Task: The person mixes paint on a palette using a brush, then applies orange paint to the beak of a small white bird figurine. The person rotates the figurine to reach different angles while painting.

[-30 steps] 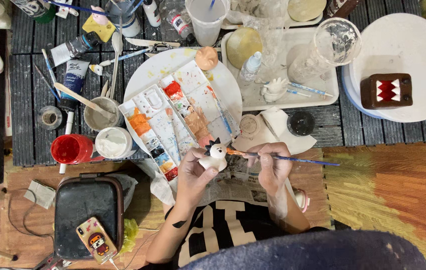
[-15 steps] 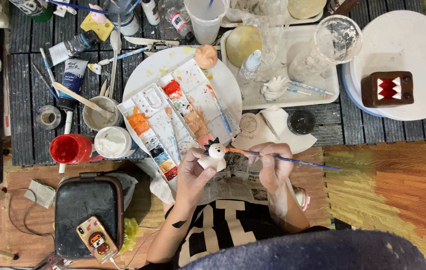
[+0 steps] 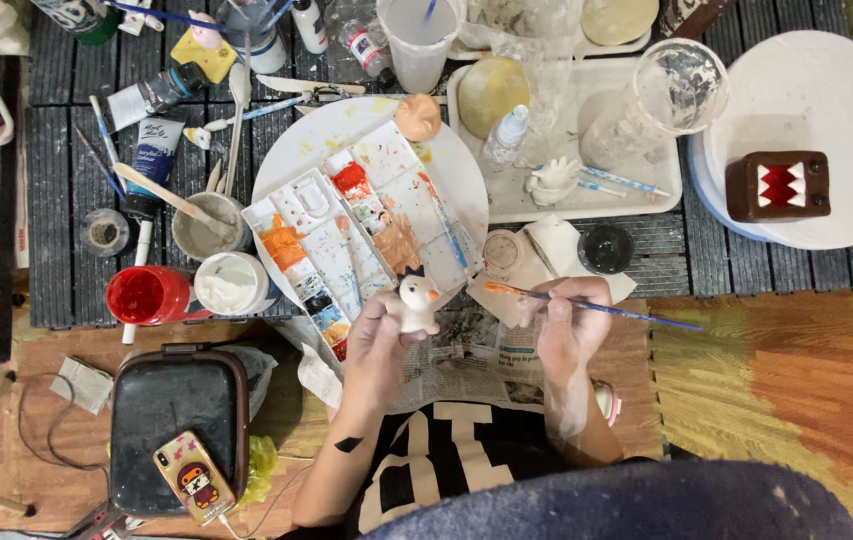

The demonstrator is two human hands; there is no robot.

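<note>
My left hand (image 3: 379, 340) holds a small white clay figurine (image 3: 415, 300) with an orange beak, just below the paint palette (image 3: 347, 230). My right hand (image 3: 569, 325) grips a thin blue-handled paintbrush (image 3: 597, 305). Its orange-tipped bristles point left, a short gap away from the figurine. The palette is a white tray with orange, red and peach paints, and it rests on a round white plate (image 3: 452, 165). Newspaper (image 3: 477, 345) lies under both hands.
A red jar (image 3: 147, 294), a white paint cup (image 3: 230, 283) and a grey cup (image 3: 205, 227) stand left of the palette. A white tray (image 3: 647, 195) holds a plastic cup (image 3: 682, 85). A brown toothed box (image 3: 779, 185) sits on a round white lid. Black case (image 3: 172, 420) with phone (image 3: 194, 477) lower left.
The brush tip has drawn back to the right, away from the figurine. My left hand has turned the figurine slightly.
</note>
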